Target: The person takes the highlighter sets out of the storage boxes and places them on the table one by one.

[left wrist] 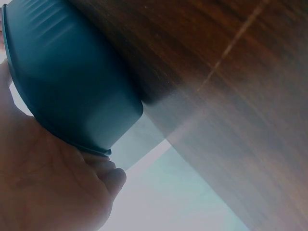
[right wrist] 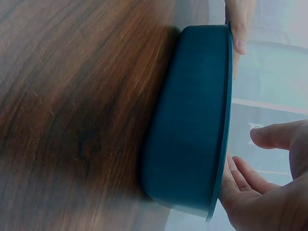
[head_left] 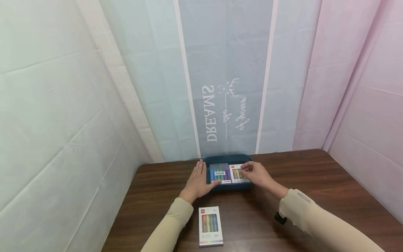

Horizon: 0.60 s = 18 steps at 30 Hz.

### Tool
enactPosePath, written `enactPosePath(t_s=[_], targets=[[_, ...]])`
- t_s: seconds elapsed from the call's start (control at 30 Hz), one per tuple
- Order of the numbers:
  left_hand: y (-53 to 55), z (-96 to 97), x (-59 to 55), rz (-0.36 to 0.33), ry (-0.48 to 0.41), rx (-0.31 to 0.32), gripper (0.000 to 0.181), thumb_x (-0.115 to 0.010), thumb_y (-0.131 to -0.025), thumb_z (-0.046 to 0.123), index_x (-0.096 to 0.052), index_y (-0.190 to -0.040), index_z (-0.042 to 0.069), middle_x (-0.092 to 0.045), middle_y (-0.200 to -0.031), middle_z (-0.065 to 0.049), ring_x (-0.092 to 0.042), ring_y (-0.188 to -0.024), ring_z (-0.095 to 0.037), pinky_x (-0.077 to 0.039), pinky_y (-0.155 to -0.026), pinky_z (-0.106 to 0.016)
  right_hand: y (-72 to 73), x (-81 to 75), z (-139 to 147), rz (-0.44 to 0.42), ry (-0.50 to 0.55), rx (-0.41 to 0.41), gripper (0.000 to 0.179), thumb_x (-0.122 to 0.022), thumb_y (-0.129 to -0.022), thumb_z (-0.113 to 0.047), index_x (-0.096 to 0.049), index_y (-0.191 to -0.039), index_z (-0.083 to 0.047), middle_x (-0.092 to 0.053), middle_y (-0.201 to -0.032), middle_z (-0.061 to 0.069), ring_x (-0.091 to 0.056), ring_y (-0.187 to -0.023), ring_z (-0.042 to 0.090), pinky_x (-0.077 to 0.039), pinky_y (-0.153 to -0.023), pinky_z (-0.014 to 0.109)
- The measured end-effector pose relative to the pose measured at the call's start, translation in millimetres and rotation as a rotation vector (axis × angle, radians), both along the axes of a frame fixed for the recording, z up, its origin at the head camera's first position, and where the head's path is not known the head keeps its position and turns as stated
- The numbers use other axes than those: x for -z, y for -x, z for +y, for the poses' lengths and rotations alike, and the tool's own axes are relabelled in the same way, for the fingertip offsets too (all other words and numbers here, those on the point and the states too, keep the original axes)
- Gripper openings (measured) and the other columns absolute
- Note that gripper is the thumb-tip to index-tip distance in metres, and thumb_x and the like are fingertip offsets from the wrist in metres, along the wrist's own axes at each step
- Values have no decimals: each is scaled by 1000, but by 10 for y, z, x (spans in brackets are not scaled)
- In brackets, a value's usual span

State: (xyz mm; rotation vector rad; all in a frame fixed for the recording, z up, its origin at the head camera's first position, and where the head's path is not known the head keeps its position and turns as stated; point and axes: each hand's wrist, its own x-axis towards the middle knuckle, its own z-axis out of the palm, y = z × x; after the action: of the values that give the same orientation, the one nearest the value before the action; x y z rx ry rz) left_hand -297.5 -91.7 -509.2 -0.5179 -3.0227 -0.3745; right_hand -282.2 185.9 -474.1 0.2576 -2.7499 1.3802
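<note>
A dark blue plastic basket [head_left: 231,187] stands at the back of the table. Inside it lie a pack of blue, green and purple pens [head_left: 225,168] with a white label and, right of that, a white box of coloured pens [head_left: 233,167]. My left hand [head_left: 196,182] rests along the basket's left rim, fingers straight and thumb over the front edge. At the right end is my right hand [head_left: 256,174]; in the right wrist view its thumb stands apart while its fingers reach over the rim, their tips hidden inside the basket.
A second white box of coloured pens [head_left: 210,238] lies on the brown wooden table [head_left: 252,224] in front of the basket, near my left forearm. Behind the table hangs a printed curtain [head_left: 226,52], close to the basket's back.
</note>
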Motion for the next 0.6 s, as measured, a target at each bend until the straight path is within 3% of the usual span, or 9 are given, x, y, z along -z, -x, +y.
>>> enactPosePath(t_s=[0.6], targets=[[0,-2,19,21,-17,12,113,-38,-87,84,-14,-159,0,-5,-168,-17,-5,-155,-29,-14,-124,-43,102,40,18,-45,-49,21,34,-69,-95,-20,-66,-119,3,-69,-105,14,-63,-92,23,-56,-75,35]])
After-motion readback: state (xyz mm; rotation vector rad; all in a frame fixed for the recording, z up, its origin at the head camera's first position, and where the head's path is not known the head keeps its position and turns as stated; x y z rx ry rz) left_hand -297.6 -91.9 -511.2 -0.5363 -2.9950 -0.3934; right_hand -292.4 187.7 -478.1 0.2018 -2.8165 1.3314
